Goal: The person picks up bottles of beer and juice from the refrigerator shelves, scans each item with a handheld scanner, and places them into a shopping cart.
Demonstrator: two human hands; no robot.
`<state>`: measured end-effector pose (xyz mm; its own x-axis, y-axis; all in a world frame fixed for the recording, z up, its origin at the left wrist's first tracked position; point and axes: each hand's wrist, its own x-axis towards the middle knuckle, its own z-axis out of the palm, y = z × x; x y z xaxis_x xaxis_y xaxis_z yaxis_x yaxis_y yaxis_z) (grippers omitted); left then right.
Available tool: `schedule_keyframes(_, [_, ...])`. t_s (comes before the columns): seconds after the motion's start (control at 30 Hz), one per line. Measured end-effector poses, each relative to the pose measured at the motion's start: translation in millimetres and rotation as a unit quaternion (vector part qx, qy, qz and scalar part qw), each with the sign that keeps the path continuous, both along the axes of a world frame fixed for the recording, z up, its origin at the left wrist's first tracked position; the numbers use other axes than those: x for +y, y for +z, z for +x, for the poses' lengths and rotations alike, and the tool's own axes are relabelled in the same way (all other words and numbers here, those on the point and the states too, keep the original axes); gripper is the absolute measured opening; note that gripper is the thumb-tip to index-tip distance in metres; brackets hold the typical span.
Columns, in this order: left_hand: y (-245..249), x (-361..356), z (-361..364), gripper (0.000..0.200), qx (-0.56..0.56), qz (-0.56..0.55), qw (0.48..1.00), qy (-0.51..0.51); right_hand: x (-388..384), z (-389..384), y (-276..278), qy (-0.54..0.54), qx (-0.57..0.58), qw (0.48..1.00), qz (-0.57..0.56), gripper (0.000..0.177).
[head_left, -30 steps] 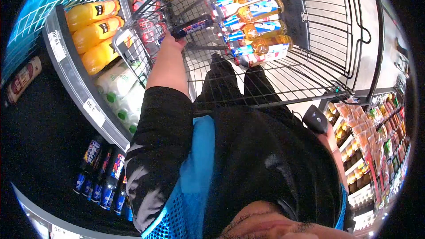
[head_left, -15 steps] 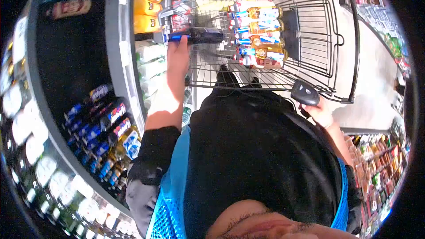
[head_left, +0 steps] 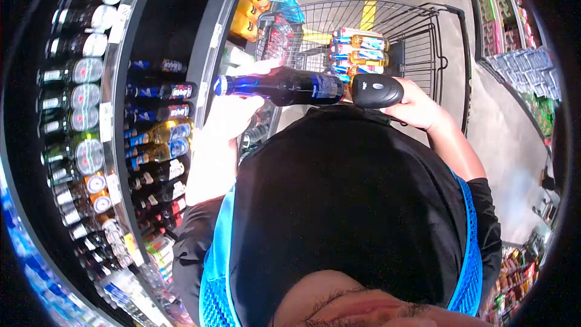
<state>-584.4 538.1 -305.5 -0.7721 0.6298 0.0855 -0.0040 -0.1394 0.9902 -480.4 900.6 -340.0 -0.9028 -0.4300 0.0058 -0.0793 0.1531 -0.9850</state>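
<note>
One bottle [head_left: 299,86] is pointing left across the upper centre, the left hand [head_left: 238,113] pinching its neck end. Just right, the right hand [head_left: 416,106] is gripping a scanner [head_left: 377,91]. Contact is risking a drop, should the scanner be knocking the base.

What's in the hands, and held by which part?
Left hand: bottle, by the neck. Right hand: scanner; its held part is hidden.
</note>
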Motion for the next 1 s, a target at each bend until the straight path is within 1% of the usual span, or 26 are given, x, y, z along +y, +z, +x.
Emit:
schedule_keyframes(0.07, [11, 5, 14, 0.048, 0.014, -0.025, 1.0, -0.006, -3, 4, 3, 0.026, -0.011, 1.0, 0.004, 0.034])
schedule_keyframes(0.1, [8, 6, 17, 0.05, 0.03, -0.001, 1.0, -0.009, -4, 5, 2, 0.031, -0.008, 0.999, 0.004, 0.034])
schedule_keyframes(0.13, [9, 8, 22, 0.05, 0.031, -0.001, 1.0, -0.005, -5, 7, -1, 0.034, -0.017, 0.999, -0.005, 0.035])
schedule_keyframes(0.2, [11, 15, 32, 0.047, 0.029, 0.035, 0.999, 0.013, -5, 14, -2, 0.038, -0.027, 0.999, -0.015, 0.037])
schedule_keyframes(0.23, [8, 16, 37, 0.045, 0.013, 0.065, 0.998, 0.017, -3, 19, 1, 0.021, -0.063, 0.998, -0.011, 0.038])
schedule_keyframes(0.27, [7, 16, 40, 0.045, 0.021, 0.063, 0.997, 0.026, -6, 20, 3, 0.009, -0.095, 0.995, -0.01, 0.04])
schedule_keyframes(0.3, [9, 13, 42, 0.044, 0.022, -0.005, 0.999, 0.05, -6, 25, -3, -0.013, -0.1, 0.995, -0.026, 0.042])
schedule_keyframes(0.33, [12, 8, 46, 0.044, 0.021, -0.075, 0.994, 0.079, -4, 30, -3, -0.02, -0.098, 0.995, -0.018, 0.043])
schedule_keyframes(0.37, [11, 11, 47, 0.04, 0.159, -0.102, 0.975, 0.118, 0, 32, -11, -0.019, -0.092, 0.995, -0.013, 0.044])
schedule_keyframes(0.4, [33, 11, 55, 0.04, 0.07, -0.243, 0.954, 0.158, 0, 37, -9, -0.038, -0.111, 0.993, -0.026, 0.042])
schedule_keyframes(0.43, [21, 2, 51, 0.038, 0.1, -0.27, 0.94, 0.182, 5, 40, -14, -0.046, -0.108, 0.993, 0.009, 0.038])
schedule_keyframes(0.47, [6, -3, 44, 0.037, 0.128, -0.293, 0.926, 0.202, 5, 45, -11, -0.055, -0.133, 0.989, -0.014, 0.036])
schedule_keyframes(0.5, [8, 2, 40, 0.034, 0.184, -0.217, 0.928, 0.239, 9, 50, -14, -0.058, -0.146, 0.987, -0.013, 0.035])
schedule_keyframes(0.53, [16, 6, 36, 0.029, -0.008, -0.105, 0.957, 0.271, 12, 55, -18, -0.063, -0.159, 0.985, -0.011, 0.035])
schedule_keyframes(0.6, [18, -7, 15, 0.025, 0.132, -0.2, 0.911, 0.336, 14, 64, -19, -0.079, -0.152, 0.985, -0.002, 0.035])
schedule_keyframes(0.67, [13, -25, -13, 0.021, 0.145, -0.148, 0.887, 0.413, 13, 71, -17, -0.096, -0.147, 0.984, 0.005, 0.034])
schedule_keyframes(0.7, [19, -34, -26, 0.021, 0.171, -0.176, 0.859, 0.45, 12, 72, -14, -0.117, -0.16, 0.98, 0.012, 0.035])
schedule_keyframes(0.73, [25, -39, -36, 0.022, 0.155, -0.128, 0.858, 0.472, 11, 74, -12, -0.139, -0.173, 0.975, 0.018, 0.035])
schedule_keyframes(0.8, [23, -56, -63, 0.025, 0.221, -0.187, 0.789, 0.542, 16, 77, -16, -0.14, -0.153, 0.978, 0.022, 0.036])
schedule_keyframes(0.87, [6, -81, -91, 0.026, 0.267, -0.18, 0.794, 0.516, 13, 80, -12, -0.182, -0.19, 0.965, -0.001, 0.036])
schedule_keyframes(0.9, [2, -92, -102, 0.027, 0.317, -0.216, 0.782, 0.491, 12, 81, -11, -0.186, -0.19, 0.964, 0.0, 0.036])
schedule_keyframes(0.93, [-6, -99, -109, 0.028, 0.303, -0.217, 0.787, 0.491, 9, 81, -10, -0.209, -0.199, 0.958, -0.009, 0.035])
schedule_keyframes(1.0, [-12, -103, -119, 0.029, 0.382, -0.168, 0.756, 0.505, 9, 82, -15, -0.236, -0.206, 0.949, -0.019, 0.034])
